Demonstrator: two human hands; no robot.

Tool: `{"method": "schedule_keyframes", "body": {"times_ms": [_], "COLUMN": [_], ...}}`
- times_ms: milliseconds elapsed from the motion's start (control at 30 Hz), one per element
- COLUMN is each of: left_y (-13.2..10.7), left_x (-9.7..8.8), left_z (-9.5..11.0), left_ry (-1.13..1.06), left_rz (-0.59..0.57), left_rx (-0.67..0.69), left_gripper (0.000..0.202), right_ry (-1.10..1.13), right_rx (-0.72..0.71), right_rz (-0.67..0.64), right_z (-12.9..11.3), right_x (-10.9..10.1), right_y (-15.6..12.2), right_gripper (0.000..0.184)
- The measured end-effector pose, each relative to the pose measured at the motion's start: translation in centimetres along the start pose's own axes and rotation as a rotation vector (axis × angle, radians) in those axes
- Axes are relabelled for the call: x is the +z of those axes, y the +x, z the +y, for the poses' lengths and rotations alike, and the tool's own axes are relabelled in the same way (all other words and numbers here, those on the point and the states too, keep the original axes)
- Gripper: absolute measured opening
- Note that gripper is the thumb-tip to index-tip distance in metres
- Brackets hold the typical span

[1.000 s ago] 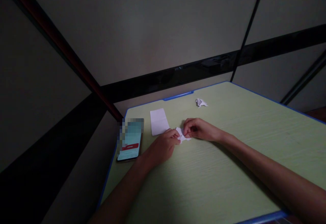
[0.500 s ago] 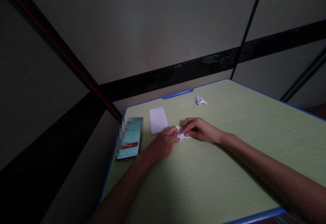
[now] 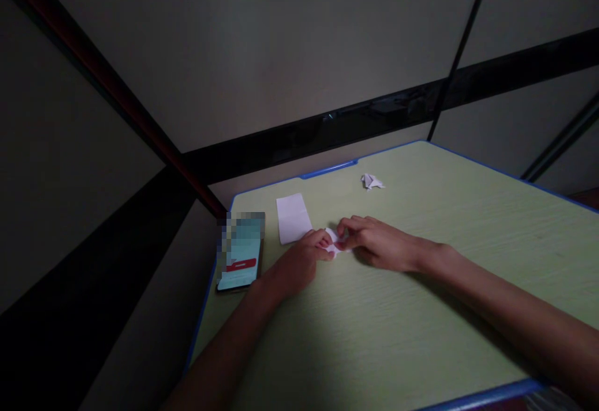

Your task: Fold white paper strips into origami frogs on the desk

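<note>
The paper [image 3: 332,248], small and folded, lies on the table [image 3: 397,323] between both hands. The left hand [image 3: 302,260] holds its left side, thumb and curled fingers closed on it, apparently to steady it. The right hand [image 3: 374,241] touches the opposite side, fingers bent; whether they pinch or merely press cannot be told. A sheet [image 3: 292,219] lies flat just beyond the left hand. The phone [image 3: 242,252], screen up, sits left, presumably for easy viewing. A folded figure [image 3: 372,181] stands apart, beyond the right hand.

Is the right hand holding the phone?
No, the right hand is at the small folded white paper, while the phone lies apart on the table.
</note>
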State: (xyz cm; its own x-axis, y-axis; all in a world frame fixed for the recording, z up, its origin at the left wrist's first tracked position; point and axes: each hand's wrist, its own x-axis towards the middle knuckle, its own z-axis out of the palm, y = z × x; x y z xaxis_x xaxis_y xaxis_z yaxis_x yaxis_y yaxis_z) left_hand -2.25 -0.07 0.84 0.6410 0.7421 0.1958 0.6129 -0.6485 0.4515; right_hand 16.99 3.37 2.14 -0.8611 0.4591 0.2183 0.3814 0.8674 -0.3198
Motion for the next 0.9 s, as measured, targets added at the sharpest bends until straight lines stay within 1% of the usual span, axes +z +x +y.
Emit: {"method": "schedule_keyframes", "body": {"times_ms": [133,233,300,467,533,633,733,900], "left_y": [-0.1,-0.2,-0.3,-0.2,-0.2,-0.2,-0.2,-0.2], "left_x": [-0.2,-0.3,-0.2,-0.1,0.0,0.0,0.1,0.1], "left_z": [0.2,0.2,0.1,0.2,0.2,0.0,-0.2,-0.1], "left_ry": [0.026,0.035,0.049,0.068,0.048,0.025,0.011,-0.002], "left_rz": [-0.002,0.009,0.019,0.016,0.028,0.053,0.067,0.080], "left_rx": [0.014,0.036,0.040,0.025,0.026,0.046,0.051,0.041], "left_gripper": [0.025,0.028,0.029,0.028,0.029,0.029,0.028,0.029], "right_ry": [0.110,0.164,0.142,0.006,-0.038,-0.096,-0.118,-0.084], "right_rx": [-0.057,-0.053,-0.038,0.015,0.008,-0.051,-0.092,-0.040], "right_rz": [-0.014,-0.008,-0.002,0.001,0.014,0.024,0.016,0.043], "right_z": [0.6,0.8,0.6,-0.1,-0.3,-0.4,-0.5,-0.8], "right_x": [-0.3,-0.4,-0.4,-0.4,-0.5,-0.6,-0.3,0.4], "right_y": [-0.2,-0.3,-0.3,-0.3,-0.5,-0.8,-0.8,-0.4], "right_gripper": [0.039,0.040,0.038,0.029,0.027,0.028,0.030,0.031]}}
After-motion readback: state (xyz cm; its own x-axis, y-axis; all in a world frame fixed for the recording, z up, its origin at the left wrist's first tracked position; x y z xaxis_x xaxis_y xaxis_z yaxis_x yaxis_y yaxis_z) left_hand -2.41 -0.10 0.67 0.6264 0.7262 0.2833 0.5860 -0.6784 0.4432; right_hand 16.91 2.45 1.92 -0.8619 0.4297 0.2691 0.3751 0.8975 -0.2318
